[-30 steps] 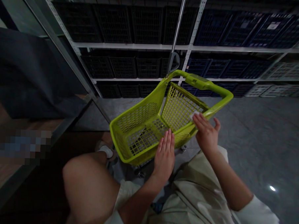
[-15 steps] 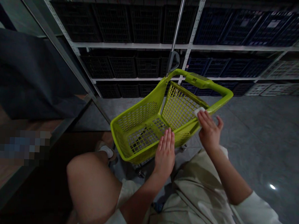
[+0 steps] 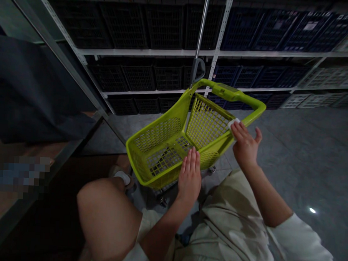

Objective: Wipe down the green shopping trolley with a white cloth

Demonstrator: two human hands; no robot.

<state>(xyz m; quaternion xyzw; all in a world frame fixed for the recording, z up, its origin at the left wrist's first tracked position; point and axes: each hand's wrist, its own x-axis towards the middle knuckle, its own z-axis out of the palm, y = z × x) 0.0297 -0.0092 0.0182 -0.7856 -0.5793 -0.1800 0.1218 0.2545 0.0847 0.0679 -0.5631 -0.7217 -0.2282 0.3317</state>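
A lime-green plastic shopping basket (image 3: 159, 139) on small wheels stands on the floor in front of my knees. My left hand (image 3: 189, 176) lies flat on its near rim, fingers stretched out together. My right hand (image 3: 245, 143) presses a small white cloth (image 3: 233, 122) against the right side rim, just below the green handle (image 3: 233, 95); its fingers are extended over the cloth and the thumb sticks out.
Metal shelving with rows of dark crates (image 3: 142, 73) and some white crates (image 3: 323, 75) fills the back. A metal pole (image 3: 200, 35) rises behind the basket. A shelf frame (image 3: 64, 64) stands at left. Grey tiled floor (image 3: 300, 151) extends right.
My right hand has slid the white cloth up along the basket's right rim toward the handle. The left hand has stayed on the near rim.
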